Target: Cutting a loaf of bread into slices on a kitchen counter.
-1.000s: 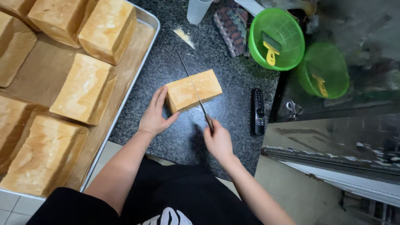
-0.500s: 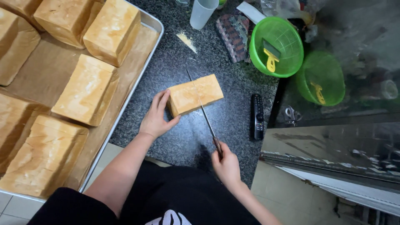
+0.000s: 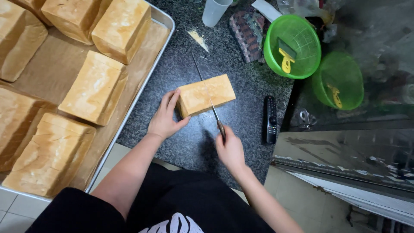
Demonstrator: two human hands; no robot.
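- Holding a loaf of bread [image 3: 206, 95] steady, the left hand [image 3: 164, 117] presses its spread fingers against the loaf's left end, near the middle of the frame.
- The loaf lies on a dark speckled counter [image 3: 241, 116].
- The right hand [image 3: 229, 149] is wrapped tight around the handle of a long knife [image 3: 208, 100]. The blade runs across the loaf, and its tip pokes out past the far side.
- A black remote [image 3: 270, 119] lies just right of the loaf.
- A big metal tray [image 3: 166, 19] with more loaves fills the left side.
- Two green bowls [image 3: 293, 46] sit at the upper right, and a white cup [image 3: 214, 11] stands at the top.
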